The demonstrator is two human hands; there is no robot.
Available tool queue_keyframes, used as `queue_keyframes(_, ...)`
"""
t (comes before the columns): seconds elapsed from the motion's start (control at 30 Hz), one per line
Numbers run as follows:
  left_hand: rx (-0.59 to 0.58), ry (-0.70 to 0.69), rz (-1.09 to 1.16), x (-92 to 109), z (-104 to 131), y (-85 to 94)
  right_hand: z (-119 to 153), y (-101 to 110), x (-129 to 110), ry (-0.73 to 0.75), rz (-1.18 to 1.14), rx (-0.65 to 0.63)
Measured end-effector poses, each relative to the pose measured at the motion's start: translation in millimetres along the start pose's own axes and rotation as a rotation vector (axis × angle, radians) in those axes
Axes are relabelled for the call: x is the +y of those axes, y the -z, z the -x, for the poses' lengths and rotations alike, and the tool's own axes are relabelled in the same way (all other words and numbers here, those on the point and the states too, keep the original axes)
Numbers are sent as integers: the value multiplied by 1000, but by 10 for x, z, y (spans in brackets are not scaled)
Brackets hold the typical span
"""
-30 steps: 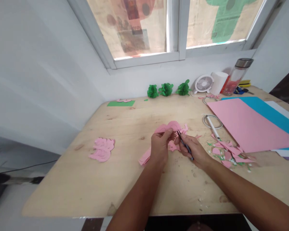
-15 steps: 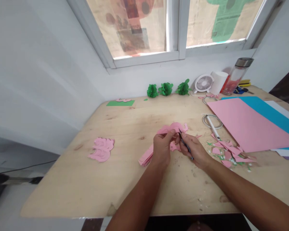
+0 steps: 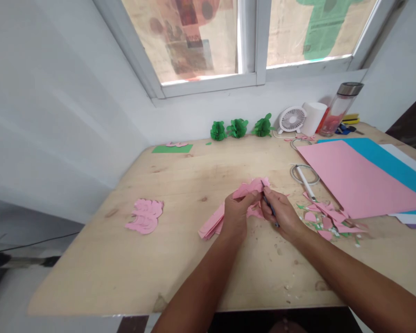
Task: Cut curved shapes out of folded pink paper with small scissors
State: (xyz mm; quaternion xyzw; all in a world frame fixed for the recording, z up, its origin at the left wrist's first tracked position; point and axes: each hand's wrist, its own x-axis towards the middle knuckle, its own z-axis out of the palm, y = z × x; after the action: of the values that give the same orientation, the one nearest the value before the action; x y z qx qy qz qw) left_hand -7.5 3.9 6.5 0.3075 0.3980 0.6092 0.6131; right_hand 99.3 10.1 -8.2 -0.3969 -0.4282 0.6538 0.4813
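Note:
Folded pink paper with scalloped edges is pinched in my left hand, its layered end sticking out to the left. My right hand is closed around a slim dark tool with a pointed tip; whether it is a knife or small snips I cannot make out. The tool's tip lies against the curved upper part of the paper. Both hands are close together, just above the wooden table. Fingers partly hide the paper's middle.
Scalloped pink cutouts lie at left. On the right are paper scraps, a white pen and coloured sheets. Green paper ornaments, a small fan and a glass bottle line the wall.
The pointed tool and my right hand have shifted slightly right along the paper's curved edge. My left hand has moved a little right, and the paper has turned slightly.

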Motion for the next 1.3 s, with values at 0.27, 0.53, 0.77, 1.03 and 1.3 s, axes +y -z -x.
queue_keyframes(0.27, 3, -46, 1, -34, -10, -2, 4, -6, -3, -9, -8, -23)
queue_keyframes(0.53, 36, -42, 38, -24, -25, 2, 4, -5, 6, -22, -30, -94)
queue_keyframes(0.77, 51, -29, 70, -8, -25, -4, 2, 0, 23, 1, -42, -108)
queue_keyframes(1.03, 10, -49, 56, 10, -21, -13, 2, 6, 5, -23, -57, -105)
queue_keyframes(1.3, 20, -48, 45, 12, -32, -1, 7, 0, 2, -28, -66, -95)
